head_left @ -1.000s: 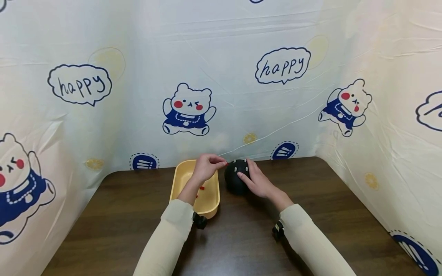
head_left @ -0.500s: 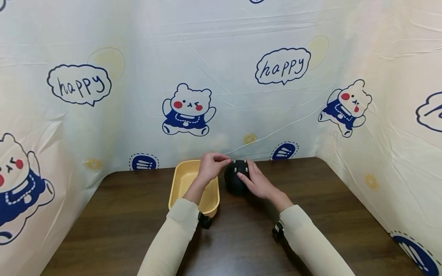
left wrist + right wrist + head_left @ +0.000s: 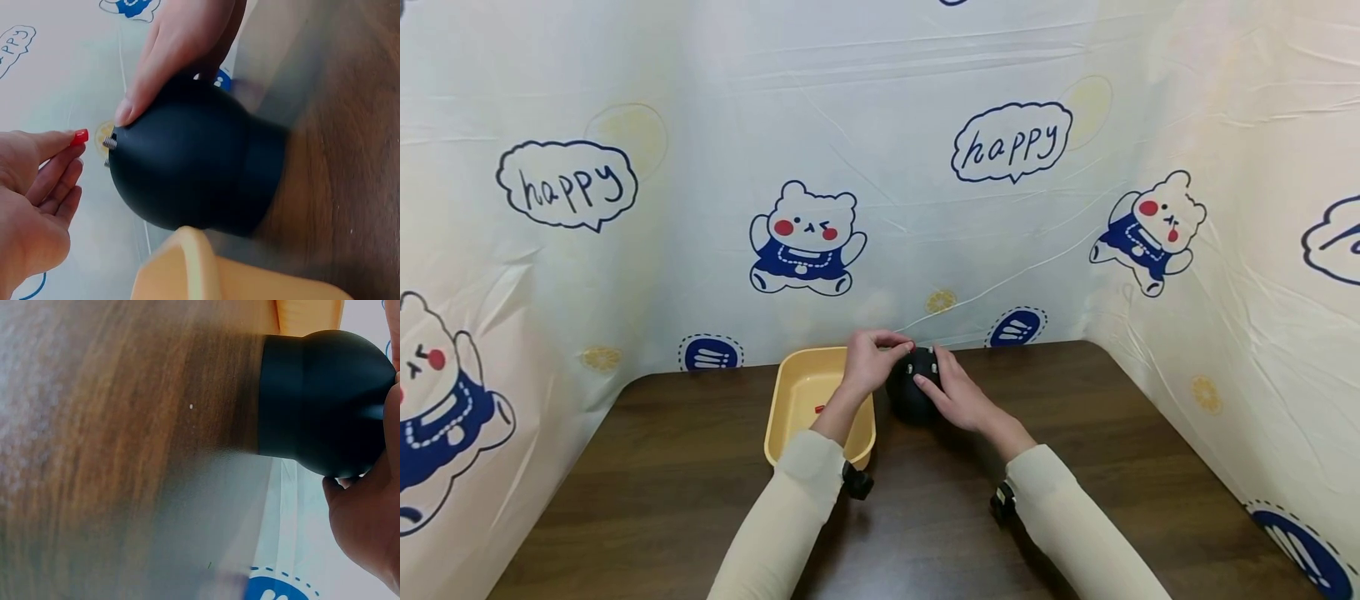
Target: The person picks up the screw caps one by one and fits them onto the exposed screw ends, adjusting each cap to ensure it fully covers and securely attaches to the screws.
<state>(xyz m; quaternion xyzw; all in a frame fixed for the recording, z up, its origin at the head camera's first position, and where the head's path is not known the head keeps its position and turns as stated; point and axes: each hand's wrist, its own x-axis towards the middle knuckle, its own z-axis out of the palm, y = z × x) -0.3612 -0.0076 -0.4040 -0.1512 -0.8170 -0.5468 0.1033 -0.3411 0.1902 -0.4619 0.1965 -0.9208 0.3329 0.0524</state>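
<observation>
A black rounded object (image 3: 908, 402) with a narrower base stands on the table, short threaded metal studs (image 3: 110, 143) sticking out of its top. My right hand (image 3: 961, 395) grips its upper right side, thumb toward me. In the left wrist view that thumb lies close to the studs. Between thumb and index finger, my left hand (image 3: 868, 363) pinches a small red piece (image 3: 80, 137). This red piece is just off the nearest stud in the left wrist view; its exact kind cannot be made out. The right wrist view shows the black object's smooth side (image 3: 340, 406) and base.
Left of the black object is a yellow tray (image 3: 777, 417), partly covered by my left forearm. A small red piece (image 3: 820, 409) lies inside it. The dark wooden table (image 3: 647, 483) ends at a printed cloth (image 3: 715, 275) behind and at the sides.
My left hand has moved right, from over the tray's edge to the top of the black object, carrying the red piece. The right hand keeps its grip in place.
</observation>
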